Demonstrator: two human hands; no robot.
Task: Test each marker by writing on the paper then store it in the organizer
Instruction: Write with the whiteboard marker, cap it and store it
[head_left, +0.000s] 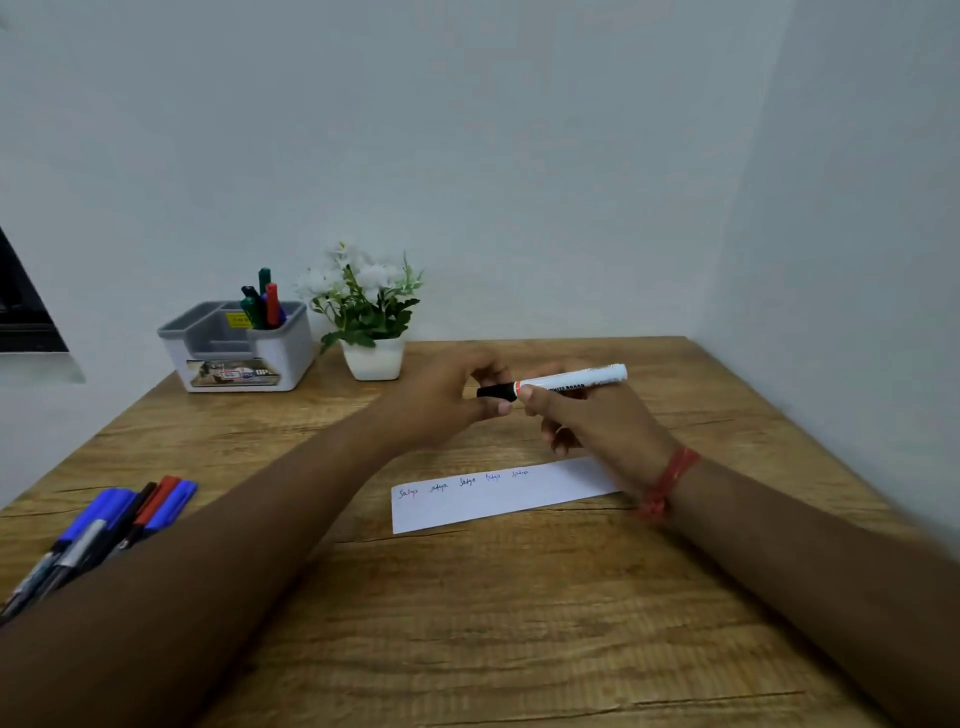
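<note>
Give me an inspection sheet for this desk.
Surface: wooden table, bare grain, cracks.
Job's things: marker held above the table; paper with five written words; organizer holding several markers; pile of pens at left edge.
Clutter: plant beside organizer.
Grips: left hand pinches the black cap; right hand holds the barrel.
Cables: nothing seen.
Surroundings: white walls; dark object far left.

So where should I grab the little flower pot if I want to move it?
Take the white pot by its side walls, coming in from the front. Its sides are plain and bare, while the leaves and flowers spread over the top, so a grip from above would crush them.
</note>
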